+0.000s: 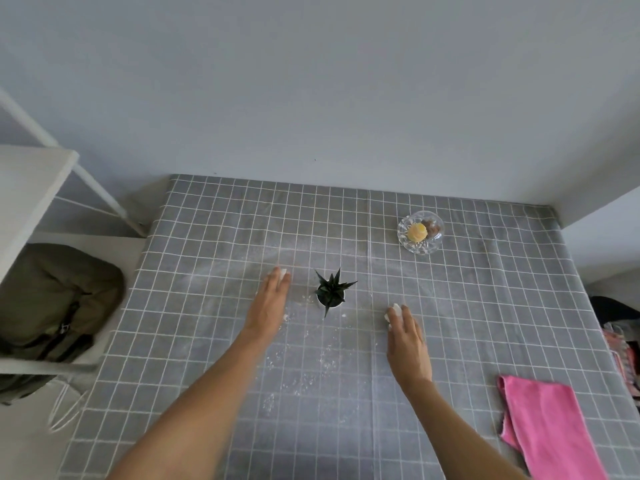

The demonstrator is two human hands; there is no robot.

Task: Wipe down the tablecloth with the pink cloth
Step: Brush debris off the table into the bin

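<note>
Both hands, left (268, 304) and right (407, 336), lie flat and empty on the grey checked tablecloth (214, 306); the folded pink cloth (550, 424) waits untouched at the surface's near right corner. Wiping could topple the small potted plant (330, 292) between them.

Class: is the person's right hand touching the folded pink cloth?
Apart. The head view shows bare grey checked tablecloth between the right hand and the folded pink cloth.

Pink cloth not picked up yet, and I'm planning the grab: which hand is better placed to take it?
Right. The pink cloth lies at the table's near right edge, on the right hand's side; the left hand is across the table.
</note>
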